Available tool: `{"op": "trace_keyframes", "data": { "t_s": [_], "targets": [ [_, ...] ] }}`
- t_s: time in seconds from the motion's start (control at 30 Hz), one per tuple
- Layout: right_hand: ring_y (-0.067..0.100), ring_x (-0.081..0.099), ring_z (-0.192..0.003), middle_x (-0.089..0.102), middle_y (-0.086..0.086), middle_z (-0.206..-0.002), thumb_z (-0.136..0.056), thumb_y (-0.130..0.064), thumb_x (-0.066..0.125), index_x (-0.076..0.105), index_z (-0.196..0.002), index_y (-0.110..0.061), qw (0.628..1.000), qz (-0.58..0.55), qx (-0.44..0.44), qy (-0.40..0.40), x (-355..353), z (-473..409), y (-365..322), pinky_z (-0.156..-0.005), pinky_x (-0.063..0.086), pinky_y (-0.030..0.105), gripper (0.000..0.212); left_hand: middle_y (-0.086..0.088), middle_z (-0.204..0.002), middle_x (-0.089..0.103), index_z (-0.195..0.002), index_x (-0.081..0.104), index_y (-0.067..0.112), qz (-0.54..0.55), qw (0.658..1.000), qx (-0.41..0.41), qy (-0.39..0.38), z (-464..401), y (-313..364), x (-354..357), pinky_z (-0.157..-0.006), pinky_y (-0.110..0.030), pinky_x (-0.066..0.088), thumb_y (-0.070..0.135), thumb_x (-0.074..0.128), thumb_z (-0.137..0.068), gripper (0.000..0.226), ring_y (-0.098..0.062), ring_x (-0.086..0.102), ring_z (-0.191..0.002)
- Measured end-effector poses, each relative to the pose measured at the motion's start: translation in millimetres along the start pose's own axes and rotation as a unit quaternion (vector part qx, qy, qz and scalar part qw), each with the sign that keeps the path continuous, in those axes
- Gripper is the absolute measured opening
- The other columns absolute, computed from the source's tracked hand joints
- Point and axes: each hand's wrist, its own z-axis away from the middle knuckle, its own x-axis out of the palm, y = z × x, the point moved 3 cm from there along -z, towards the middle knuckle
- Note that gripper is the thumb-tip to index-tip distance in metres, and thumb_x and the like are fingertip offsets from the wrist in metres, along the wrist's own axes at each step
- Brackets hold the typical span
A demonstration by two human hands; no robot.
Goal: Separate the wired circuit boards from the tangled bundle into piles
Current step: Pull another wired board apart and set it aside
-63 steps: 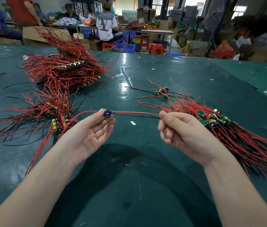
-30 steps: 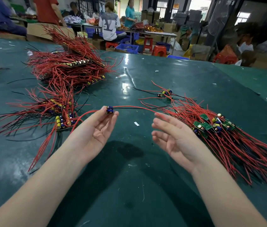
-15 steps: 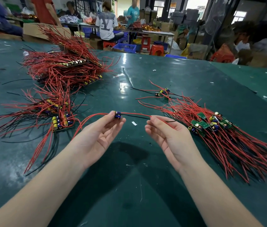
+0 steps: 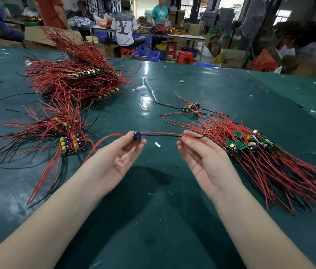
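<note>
Left hand (image 4: 118, 158) palm up, fingertips pinching small circuit board (image 4: 137, 136); right hand (image 4: 203, 158) pinching its black wire (image 4: 161, 135), taut between hands above desk (image 4: 153, 220). Sorted piles outboard each hand; tangled bundle (image 4: 75, 78) beyond left hand.

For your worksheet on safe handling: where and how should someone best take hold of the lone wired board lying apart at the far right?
Probably pinch the lone wired board by its board edges, coming straight down from above. It lies flat on the table, and its thin wires trail sideways, so pulling those would likely strain the joints.
</note>
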Motion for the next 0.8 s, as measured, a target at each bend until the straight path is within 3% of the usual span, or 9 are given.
{"op": "trace_keyframes", "data": {
  "t_s": [0.17, 0.27, 0.4, 0.5, 0.63, 0.8],
  "targets": [
    [0.013, 0.071, -0.066, 0.072, 0.005, -0.072, -0.061, -0.002, 0.07, 0.078, -0.064, -0.013, 0.995, -0.046, 0.086, -0.035, 4, 2, -1, -0.057, 0.054, 0.016, 0.013, -0.014, -0.08, 0.072, -0.063, 0.075, -0.001, 0.007, 1.0, -0.008, 0.012, -2, -1, 0, -0.057, -0.018, 0.056, 0.013, 0.073, -0.063, 0.014, -0.019, 0.074, -0.077],
    [0.014, 0.072, -0.067, 0.073, 0.008, -0.074, -0.061, -0.005, 0.071, 0.078, -0.066, -0.01, 0.988, -0.064, 0.134, -0.05, 6, 4, -1, -0.054, 0.054, 0.017, 0.01, -0.014, -0.078, 0.072, -0.062, 0.074, -0.001, 0.007, 1.0, -0.01, 0.015, -3, -1, 0, -0.058, -0.018, 0.057, 0.013, 0.072, -0.063, 0.015, -0.018, 0.074, -0.076],
    [0.018, 0.073, -0.075, 0.075, 0.012, -0.086, -0.074, -0.013, 0.068, 0.079, -0.074, -0.008, 0.993, -0.03, 0.099, -0.058, 4, 2, -4, -0.058, 0.056, 0.018, 0.012, -0.014, -0.08, 0.071, -0.065, 0.073, -0.002, 0.022, 1.0, 0.0, 0.022, -4, 3, -4, -0.058, -0.019, 0.057, 0.012, 0.073, -0.064, 0.014, -0.019, 0.073, -0.077],
    [0.017, 0.072, -0.076, 0.074, 0.011, -0.087, -0.087, -0.014, 0.063, 0.079, -0.077, -0.008, 0.996, -0.014, 0.074, -0.053, 1, 0, -5, -0.062, 0.056, 0.019, 0.02, -0.013, -0.08, 0.071, -0.078, 0.07, -0.003, 0.029, 0.999, 0.011, 0.023, -4, 4, -5, -0.058, -0.018, 0.057, 0.012, 0.073, -0.064, 0.021, -0.019, 0.073, -0.078],
    [0.015, 0.072, -0.072, 0.074, 0.009, -0.081, -0.082, -0.004, 0.066, 0.079, -0.076, -0.008, 0.999, -0.007, 0.035, -0.033, -2, -1, -6, -0.062, 0.056, 0.019, 0.015, -0.011, -0.078, 0.071, -0.088, 0.065, -0.003, 0.037, 0.999, 0.019, 0.033, -5, 6, -7, -0.058, -0.018, 0.057, 0.012, 0.072, -0.064, 0.029, -0.019, 0.074, -0.079],
    [0.016, 0.07, -0.067, 0.073, 0.009, -0.074, -0.076, 0.001, 0.071, 0.077, -0.068, -0.007, 0.998, 0.033, -0.053, 0.018, -6, -2, -12, -0.062, 0.055, 0.019, 0.013, -0.013, -0.082, 0.071, -0.087, 0.067, -0.003, 0.026, 0.999, 0.004, 0.03, -5, 4, -7, -0.056, -0.018, 0.056, 0.013, 0.073, -0.065, 0.028, -0.018, 0.073, -0.077]
  ]
}}
